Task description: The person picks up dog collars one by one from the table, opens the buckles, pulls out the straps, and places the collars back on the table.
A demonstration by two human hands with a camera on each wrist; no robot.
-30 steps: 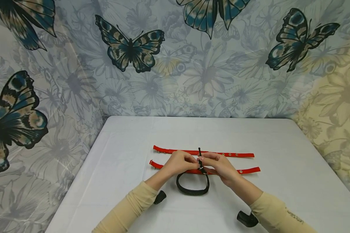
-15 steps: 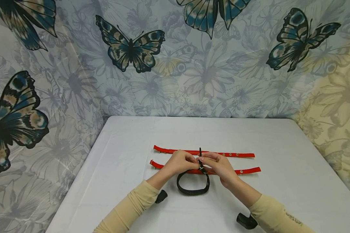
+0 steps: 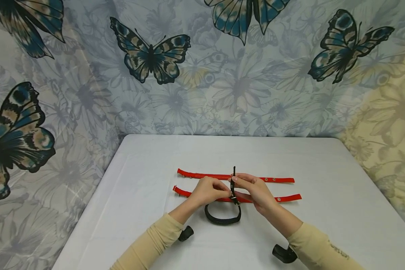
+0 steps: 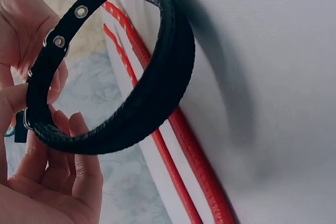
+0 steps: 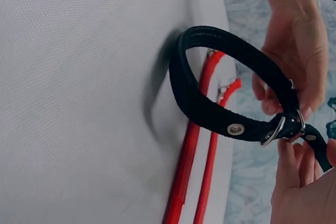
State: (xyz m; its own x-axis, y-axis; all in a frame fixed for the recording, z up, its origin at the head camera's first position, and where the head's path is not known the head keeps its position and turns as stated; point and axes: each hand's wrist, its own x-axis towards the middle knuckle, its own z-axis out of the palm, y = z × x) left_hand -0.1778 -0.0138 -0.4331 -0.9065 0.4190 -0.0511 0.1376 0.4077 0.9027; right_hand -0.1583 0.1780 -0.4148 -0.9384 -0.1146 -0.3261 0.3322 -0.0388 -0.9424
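Observation:
A black collar hangs in a buckled loop over the white table, its metal eyelets and rings plain in both wrist views. My left hand pinches it by the buckle. My right hand pinches the strap's free end, which sticks up past the buckle. Behind the black loop, two red collars lie stretched out and roughly parallel, a nearer red collar and a farther red collar. The hands cover the middle of both.
The white table reaches back to a wall covered in butterfly and flower cloth. Black wrist-worn pieces show below the left sleeve and at the right sleeve.
My right hand has shifted slightly up and away from the left, with the free end of the strap. The black collar's loop has narrowed slightly. The red collars stay put.

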